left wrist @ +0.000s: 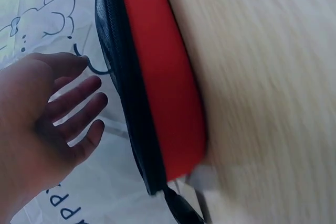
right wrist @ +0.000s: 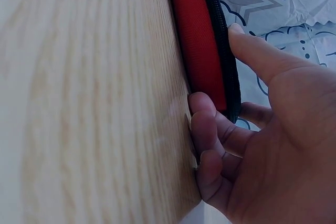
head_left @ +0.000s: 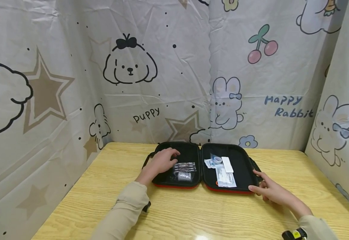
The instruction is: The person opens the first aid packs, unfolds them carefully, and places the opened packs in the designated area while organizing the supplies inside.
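Note:
An unzipped black case with a red outer shell lies spread flat on the table. My left hand hovers over the left half, fingers loosely bent and holding nothing. Just beside its fingertips are a bundle of thin striped sticks in clear wrap and a clear-wrapped white roll. At the right half's near outer corner, my right hand grips the edge. The right wrist view has its thumb on the zipper rim and the other fingers low against the red side.
In the right half lie a white printed packet, a white flat strip and a small white roll in blue-and-clear wrapping. The wooden table ends at a patterned cloth at the back and sides.

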Demonstrator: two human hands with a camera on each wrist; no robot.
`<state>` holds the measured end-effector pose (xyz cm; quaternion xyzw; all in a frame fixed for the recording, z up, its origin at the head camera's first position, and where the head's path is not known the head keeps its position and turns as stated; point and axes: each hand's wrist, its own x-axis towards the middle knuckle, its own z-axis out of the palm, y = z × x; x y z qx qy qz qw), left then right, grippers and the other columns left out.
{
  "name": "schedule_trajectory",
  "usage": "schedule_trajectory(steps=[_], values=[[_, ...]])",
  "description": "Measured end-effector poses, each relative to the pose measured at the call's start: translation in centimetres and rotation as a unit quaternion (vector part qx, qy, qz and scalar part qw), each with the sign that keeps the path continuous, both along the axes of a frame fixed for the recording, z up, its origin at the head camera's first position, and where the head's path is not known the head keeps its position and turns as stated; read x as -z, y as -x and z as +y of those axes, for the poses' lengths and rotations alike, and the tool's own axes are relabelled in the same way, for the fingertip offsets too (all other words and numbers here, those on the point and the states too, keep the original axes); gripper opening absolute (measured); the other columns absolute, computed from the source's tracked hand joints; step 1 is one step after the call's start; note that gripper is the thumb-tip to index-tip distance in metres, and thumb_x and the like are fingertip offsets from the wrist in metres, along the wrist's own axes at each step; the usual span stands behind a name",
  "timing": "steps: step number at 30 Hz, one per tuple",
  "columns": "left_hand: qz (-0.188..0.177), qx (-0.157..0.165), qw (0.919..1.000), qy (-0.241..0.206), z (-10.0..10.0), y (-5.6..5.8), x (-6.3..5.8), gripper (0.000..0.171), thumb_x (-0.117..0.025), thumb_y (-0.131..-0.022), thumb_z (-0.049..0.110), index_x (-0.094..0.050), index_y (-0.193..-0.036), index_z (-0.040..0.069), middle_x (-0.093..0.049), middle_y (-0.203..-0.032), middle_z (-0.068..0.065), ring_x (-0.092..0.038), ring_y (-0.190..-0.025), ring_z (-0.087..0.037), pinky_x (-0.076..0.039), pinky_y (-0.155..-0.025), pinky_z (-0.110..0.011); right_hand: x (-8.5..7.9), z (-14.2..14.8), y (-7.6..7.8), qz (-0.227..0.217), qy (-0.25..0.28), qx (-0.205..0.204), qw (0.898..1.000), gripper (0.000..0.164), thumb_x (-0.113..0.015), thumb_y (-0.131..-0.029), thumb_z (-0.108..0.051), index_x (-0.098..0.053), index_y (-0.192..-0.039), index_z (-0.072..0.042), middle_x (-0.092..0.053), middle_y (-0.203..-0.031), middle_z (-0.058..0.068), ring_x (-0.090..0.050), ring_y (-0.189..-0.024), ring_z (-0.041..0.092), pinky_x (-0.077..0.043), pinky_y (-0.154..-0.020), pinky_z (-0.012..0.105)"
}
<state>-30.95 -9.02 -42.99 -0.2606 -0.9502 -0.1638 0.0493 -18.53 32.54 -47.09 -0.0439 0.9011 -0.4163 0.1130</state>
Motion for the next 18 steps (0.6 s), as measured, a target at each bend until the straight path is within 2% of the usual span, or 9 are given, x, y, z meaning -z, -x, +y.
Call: schedule_trajectory(steps=[9, 18], values=[[0.008, 0.038, 0.9992, -0.008, 2.7, 0.7, -0.2, 0.029, -0.062, -0.098, 0.024, -0.068, -0.125, 0.017, -0.068, -0.113, -0.001, -0.063, -0.106, -0.020, -0.049, -0.095, -0.041, 0.2, 0.1, -0.1, 0.001, 0.007, -0.007, 1.000, 0.089, -0.065, -0.096, -0.034, -0.008, -0.156, 0.000, -0.054, -0.083, 0.008, -0.048, -0.060, 0.016, -0.039, -0.051, 0.026], [-0.004, 0.074, 0.9972, -0.009, 5.8, 1.1, -0.3, 0.028, -0.061, -0.099, 0.026, -0.067, -0.126, 0.020, -0.068, -0.115, 0.002, -0.063, -0.107, -0.016, -0.049, -0.095, -0.038, 0.0, 0.0, 0.0, 0.000, 0.000, 0.002, 1.000, 0.090, -0.066, -0.095, -0.036, -0.010, -0.157, -0.002, -0.054, -0.082, 0.007, -0.049, -0.060, 0.015, -0.039, -0.051, 0.026]])
